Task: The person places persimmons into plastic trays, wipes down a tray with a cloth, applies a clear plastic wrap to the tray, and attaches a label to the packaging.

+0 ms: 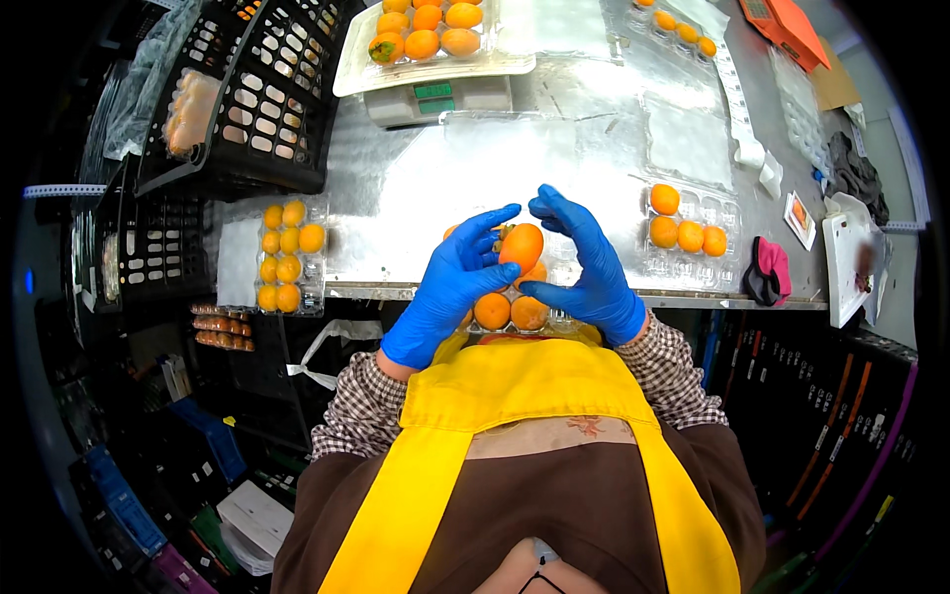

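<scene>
Both of my hands wear blue gloves. My left hand [450,282] and my right hand [586,267] together hold an orange fruit [522,247] just above a clear plastic tray [569,319] at the front edge of the metal table [416,188]. Two more orange fruits [510,312] sit in that tray under my hands. A filled clear tray of small orange fruits [286,255] lies to the left. Another clear tray with several fruits [688,230] lies to the right.
A scale [435,99] at the back carries a white tray of orange fruit [426,30]. Black plastic crates [247,99] stand at the left. A dark pink cloth [769,269] lies at the right edge, near a roll of labels [747,129] and empty clear trays [683,139].
</scene>
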`<state>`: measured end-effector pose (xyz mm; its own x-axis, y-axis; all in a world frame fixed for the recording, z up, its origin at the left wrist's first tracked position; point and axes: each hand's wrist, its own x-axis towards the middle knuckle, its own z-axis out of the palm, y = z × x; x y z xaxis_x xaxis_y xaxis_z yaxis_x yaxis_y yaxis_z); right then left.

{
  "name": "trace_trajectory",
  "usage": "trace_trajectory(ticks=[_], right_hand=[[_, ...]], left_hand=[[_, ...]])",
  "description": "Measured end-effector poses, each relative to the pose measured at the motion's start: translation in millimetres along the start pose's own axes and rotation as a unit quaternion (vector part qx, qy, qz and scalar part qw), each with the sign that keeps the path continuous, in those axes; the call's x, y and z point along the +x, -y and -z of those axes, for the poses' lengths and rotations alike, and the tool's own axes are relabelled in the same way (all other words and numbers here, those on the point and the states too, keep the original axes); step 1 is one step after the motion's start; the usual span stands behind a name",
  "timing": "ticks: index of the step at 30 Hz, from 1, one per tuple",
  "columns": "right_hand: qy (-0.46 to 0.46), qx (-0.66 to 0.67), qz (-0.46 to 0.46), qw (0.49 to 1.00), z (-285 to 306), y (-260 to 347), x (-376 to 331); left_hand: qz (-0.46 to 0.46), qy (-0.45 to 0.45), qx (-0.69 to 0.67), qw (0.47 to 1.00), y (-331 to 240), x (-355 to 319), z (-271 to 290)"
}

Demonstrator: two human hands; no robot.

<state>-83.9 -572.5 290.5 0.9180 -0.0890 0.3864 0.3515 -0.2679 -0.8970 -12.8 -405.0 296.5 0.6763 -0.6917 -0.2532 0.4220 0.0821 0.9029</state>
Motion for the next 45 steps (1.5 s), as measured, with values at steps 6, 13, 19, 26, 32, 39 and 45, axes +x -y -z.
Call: trace_trajectory(ticks=[6, 13, 19, 26, 32, 39, 45], right_hand=[[-0.028, 0.301, -0.224, 0.927, 2, 8, -12], [-0.017, 0.416, -0.33, 0.847, 0, 17, -9], [-0.027, 0.487, -0.36, 0.795, -1, 10, -10], [-0.188, 0.158, -0.252, 0.936, 94, -53, -28], [-0.146, -0.322, -0.167, 0.92, 212, -87, -58], [0.021, -0.358, -0.193, 0.913, 224, -100, -56], [0.089, -0.377, -0.223, 0.894, 224, -111, -52]], left_hand=[[-0.107, 0.005, 0.095, 0.99, -2, 0, 0], [-0.103, 0.019, 0.125, 0.987, -6, 1, -4], [-0.06, 0.014, 0.127, 0.99, -9, -1, -14], [-0.134, -0.061, 0.305, 0.941, -1, 4, 6], [-0.081, -0.163, 0.264, 0.947, 13, -10, 38], [-0.049, -0.192, 0.244, 0.949, 16, -16, 41], [-0.04, -0.185, 0.242, 0.952, 19, -17, 36]])
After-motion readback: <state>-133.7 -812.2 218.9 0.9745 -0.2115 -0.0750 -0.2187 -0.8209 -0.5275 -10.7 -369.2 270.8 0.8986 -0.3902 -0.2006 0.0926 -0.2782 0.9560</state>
